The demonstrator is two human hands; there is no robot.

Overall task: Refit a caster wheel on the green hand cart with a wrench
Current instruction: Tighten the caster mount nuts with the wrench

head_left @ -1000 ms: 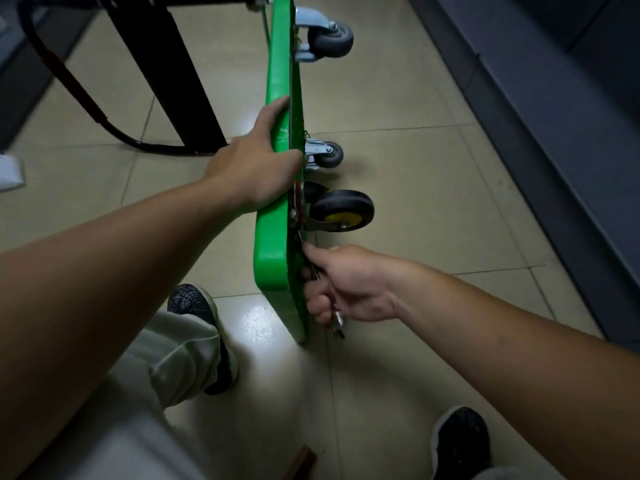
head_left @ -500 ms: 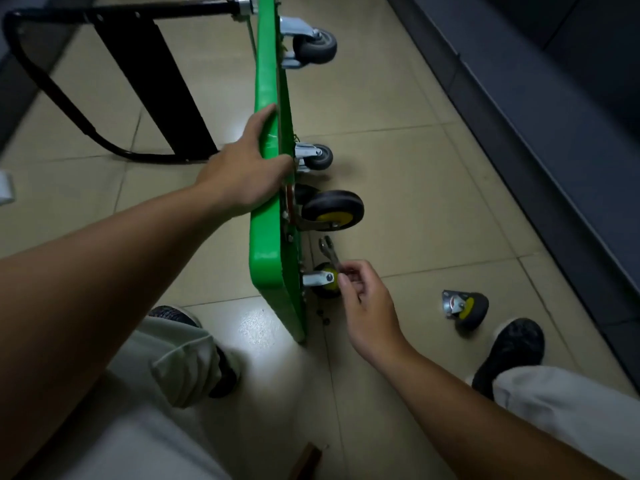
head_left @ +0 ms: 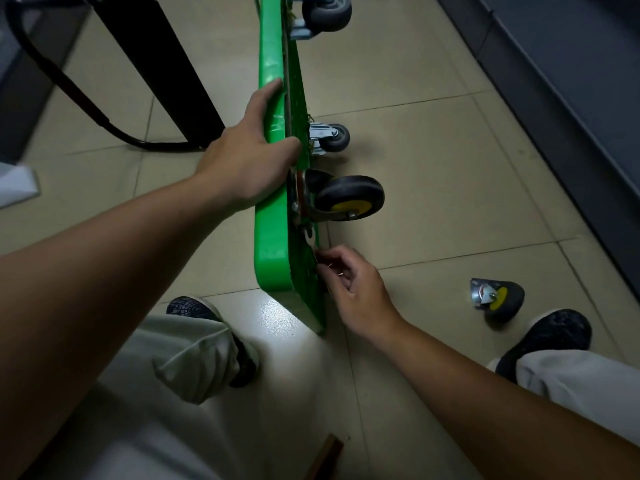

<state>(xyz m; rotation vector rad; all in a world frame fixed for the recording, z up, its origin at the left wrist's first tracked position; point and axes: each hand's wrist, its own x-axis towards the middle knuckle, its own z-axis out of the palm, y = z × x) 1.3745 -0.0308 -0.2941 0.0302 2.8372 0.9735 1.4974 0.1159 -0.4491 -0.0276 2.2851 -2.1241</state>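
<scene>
Cart: the green hand cart (head_left: 273,237) is being stood on one long edge on the tiled floor (head_left: 433,161). Its long axis is running away from the camera and its underside is facing right.
Left hand: the left hand (head_left: 252,154) is being kept curled over the cart's upper edge, gripping it.
Right hand: the right hand (head_left: 349,285) is being held against the cart's underside near its closest corner, with the fingers curled. Whether anything is being pinched cannot be told.
Fitted caster: a black caster with a yellow hub (head_left: 349,199) is sticking out to the right of the underside, just beyond the right hand.
Loose caster: the loose caster wheel (head_left: 498,296) is lying on the floor well to the right of the cart. Its mounting plate is being turned toward the cart and its wheel away.
Grey casters: two grey casters (head_left: 330,138) are jutting right from the underside, farther along.
</scene>
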